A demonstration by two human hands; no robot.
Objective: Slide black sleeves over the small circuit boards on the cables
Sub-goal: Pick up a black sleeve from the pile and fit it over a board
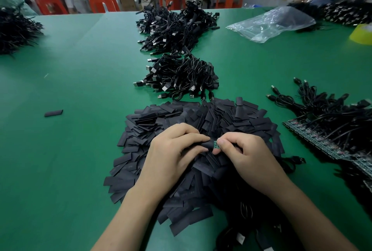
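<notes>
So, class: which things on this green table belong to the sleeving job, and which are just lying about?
Part of the job:
left hand holding a black sleeve
right hand pinching the small circuit board
pile of sleeves
cables with bare boards
cable bundles

Lying about:
clear plastic bag
stray sleeve
yellow tape roll

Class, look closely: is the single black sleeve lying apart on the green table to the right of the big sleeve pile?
No, the stray sleeve lies left of the pile.

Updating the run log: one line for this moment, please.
step: sleeving | left hand: holds sleeve | right hand: pinches board at sleeve mouth | board: partly exposed | under hands: sleeve pile
</notes>
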